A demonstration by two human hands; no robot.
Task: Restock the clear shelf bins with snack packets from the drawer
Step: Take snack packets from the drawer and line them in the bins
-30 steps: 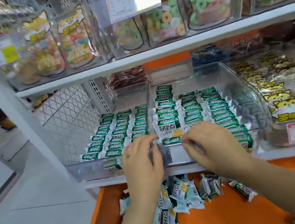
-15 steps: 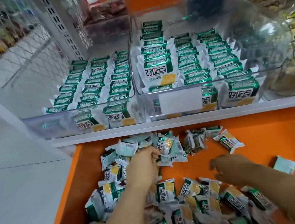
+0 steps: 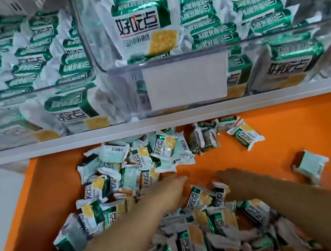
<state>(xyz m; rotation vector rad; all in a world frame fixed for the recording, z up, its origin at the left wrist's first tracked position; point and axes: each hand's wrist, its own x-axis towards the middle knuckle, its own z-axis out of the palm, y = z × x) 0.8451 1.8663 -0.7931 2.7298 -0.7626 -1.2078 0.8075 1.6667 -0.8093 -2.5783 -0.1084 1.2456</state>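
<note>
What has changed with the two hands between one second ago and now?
Both hands came down from the front of the clear bins into the orange drawer. The left hand and right hand now reach among the loose packets; neither visibly holds one. The rows in the bins look unchanged.

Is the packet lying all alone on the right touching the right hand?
Apart. The head view shows bare orange drawer floor between the lone packet and the right hand.
</note>
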